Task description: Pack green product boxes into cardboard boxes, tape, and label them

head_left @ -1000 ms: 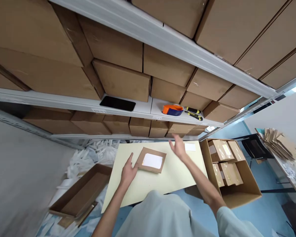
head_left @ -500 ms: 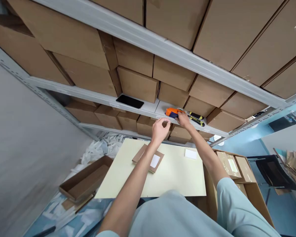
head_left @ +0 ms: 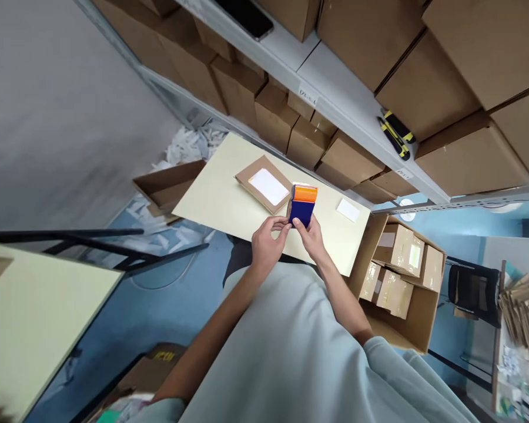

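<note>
An orange and dark-blue tape dispenser [head_left: 303,205] is held up over the near edge of the cream table [head_left: 216,197]. My right hand [head_left: 312,238] is wrapped round its lower right side, with the thumb on the blue face. The fingers of my left hand [head_left: 268,238] are closed in a pinch at its lower left edge; anything thin between them is too small to make out. Just beyond the hands, a flat brown cardboard piece [head_left: 252,174] with a white label [head_left: 270,186] lies on the table. Farther right lies a small white card [head_left: 348,210].
Shelves with brown boxes [head_left: 379,35] rise beyond the table, holding a black phone [head_left: 247,17] and yellow-black cutters [head_left: 394,140]. At right stands a large carton [head_left: 427,329] of taped parcels [head_left: 394,247]. An open cardboard tray [head_left: 167,188] and another table [head_left: 39,311] are at left.
My right hand has taken the tape dispenser off the shelf and brought it down towards my body. My left hand has come back to meet it. The view has tilted down.
</note>
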Demonstrator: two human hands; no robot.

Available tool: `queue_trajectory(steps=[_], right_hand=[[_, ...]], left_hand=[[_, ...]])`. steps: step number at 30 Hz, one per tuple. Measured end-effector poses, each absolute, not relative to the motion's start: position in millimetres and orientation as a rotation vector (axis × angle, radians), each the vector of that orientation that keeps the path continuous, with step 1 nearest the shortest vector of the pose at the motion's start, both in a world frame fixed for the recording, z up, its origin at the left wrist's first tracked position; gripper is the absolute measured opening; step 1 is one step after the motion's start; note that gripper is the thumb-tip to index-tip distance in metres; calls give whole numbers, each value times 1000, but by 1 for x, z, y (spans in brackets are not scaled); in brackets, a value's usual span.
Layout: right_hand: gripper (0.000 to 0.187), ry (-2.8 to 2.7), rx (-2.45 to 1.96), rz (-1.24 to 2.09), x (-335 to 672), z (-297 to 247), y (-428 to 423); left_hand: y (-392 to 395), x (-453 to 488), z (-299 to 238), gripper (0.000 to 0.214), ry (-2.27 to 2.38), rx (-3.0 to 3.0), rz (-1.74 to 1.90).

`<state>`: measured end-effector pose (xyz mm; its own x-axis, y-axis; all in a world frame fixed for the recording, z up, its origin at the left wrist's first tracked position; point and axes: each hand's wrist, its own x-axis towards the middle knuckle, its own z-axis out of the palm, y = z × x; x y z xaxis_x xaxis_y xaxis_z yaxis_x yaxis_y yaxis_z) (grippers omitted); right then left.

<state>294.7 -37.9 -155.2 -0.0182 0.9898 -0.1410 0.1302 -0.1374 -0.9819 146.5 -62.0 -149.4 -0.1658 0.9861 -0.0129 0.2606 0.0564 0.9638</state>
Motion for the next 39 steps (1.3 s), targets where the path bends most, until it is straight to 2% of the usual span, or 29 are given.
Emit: queue_trajectory(steps=[4, 9, 15, 20, 26, 34, 36, 39], right_hand=[[63, -1344, -1373, 1274, 295, -157, -54], [55, -1533, -1397, 1245, 312, -144, -65], [47, -1876, -1449, 1186, 334, -127, -71], [40, -2120, -1459, 1127, 345, -117, -69], [35, -2233, -1497, 1239, 350, -116, -69], [55, -2068, -1572, 1594, 333, -148, -81], [56, -2140, -1575, 1655, 336, -149, -84], [53, -2366, -1673, 1579, 356, -148, -86]], left_hand=[[-83, 130, -146, 31, 1494, 1269, 1134], [-71, 102, -121, 43, 1568, 1162, 1335], [-47, 72, -78, 38, 1451, 1412, 1188], [-44, 67, -70, 27, 1403, 1456, 1053], [-53, 67, -86, 22, 1436, 1436, 891], [-71, 71, -140, 19, 1506, 1351, 832], [-78, 69, -157, 20, 1494, 1292, 852], [-87, 61, -188, 25, 1570, 1139, 978]])
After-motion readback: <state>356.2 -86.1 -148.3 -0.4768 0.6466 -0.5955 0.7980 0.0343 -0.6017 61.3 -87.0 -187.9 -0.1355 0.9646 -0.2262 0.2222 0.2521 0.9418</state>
